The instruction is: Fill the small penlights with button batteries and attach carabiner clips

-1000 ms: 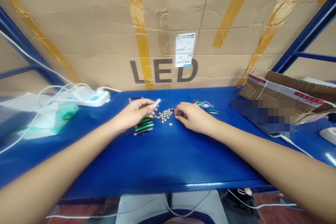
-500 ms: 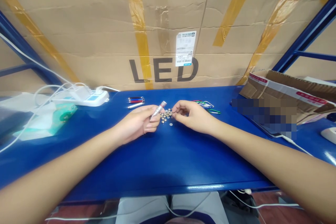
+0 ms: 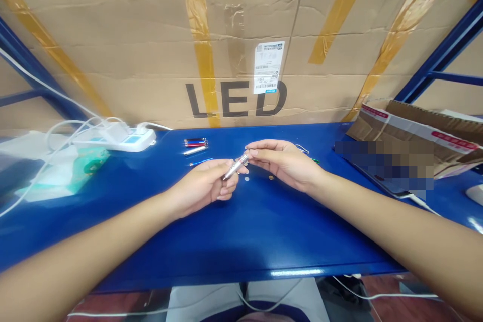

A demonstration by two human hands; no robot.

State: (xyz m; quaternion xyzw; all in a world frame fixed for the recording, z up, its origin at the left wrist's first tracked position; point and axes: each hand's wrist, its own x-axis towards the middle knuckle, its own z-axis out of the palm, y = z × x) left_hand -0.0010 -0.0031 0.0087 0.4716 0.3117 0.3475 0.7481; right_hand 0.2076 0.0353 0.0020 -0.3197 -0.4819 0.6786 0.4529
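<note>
My left hand [image 3: 207,183] is closed around a silver penlight-like tube [image 3: 234,168], its thumb on top and the tube tilted up to the right. At the tube's upper end, the thumb and fingertips of my right hand [image 3: 281,161] are pinched together. Whatever small piece they hold is hidden. Small round button cells lie on the blue table under and between the hands, mostly covered. One silvery button cell [image 3: 247,178] and one brownish button cell [image 3: 271,177] show in front.
Slim black, red and silver tubes [image 3: 195,145] and a blue tube [image 3: 201,162] lie left of the hands. Carabiners [image 3: 302,149] are partly hidden behind my right hand. A power strip [image 3: 138,140], tissue pack [image 3: 88,168] and cardboard box [image 3: 411,133] flank the workspace.
My right hand has moved left and up from the button cells to the tube's upper end. The tube has come slightly lower and to the right in my left hand.
</note>
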